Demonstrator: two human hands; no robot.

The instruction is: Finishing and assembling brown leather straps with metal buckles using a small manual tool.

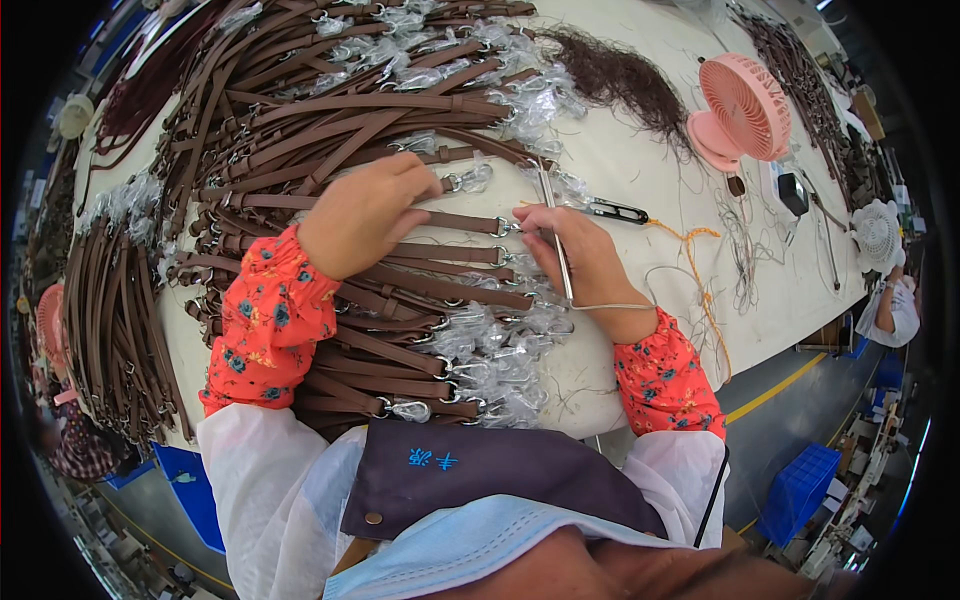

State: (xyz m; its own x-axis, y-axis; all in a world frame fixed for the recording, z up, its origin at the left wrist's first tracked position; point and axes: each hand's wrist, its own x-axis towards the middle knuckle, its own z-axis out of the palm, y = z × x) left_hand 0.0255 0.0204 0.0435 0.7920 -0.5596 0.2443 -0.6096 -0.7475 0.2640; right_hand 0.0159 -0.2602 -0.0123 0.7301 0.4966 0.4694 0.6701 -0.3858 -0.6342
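Many brown straps (460, 222) with metal clasps lie side by side on a white table, several clasps wrapped in clear plastic film (470, 335). My left hand (365, 215) hovers over the straps, fingers curled and tips apart, with nothing visible between them. It hides the straps beneath. A slim silver metal tool (562, 255), its exact kind unclear, is gripped in my right hand (590, 262), beside a strap's clasp (505, 227). A thin cord runs from the tool's lower end across my right wrist.
Right of my right hand lies a black-handled tool (618, 210) tied to orange string (695, 260). Farther back stand a pink fan (742, 105) and a heap of dark threads (620, 85). More strap bundles (118, 320) lie left. A blue crate (798, 490) stands on the floor at right.
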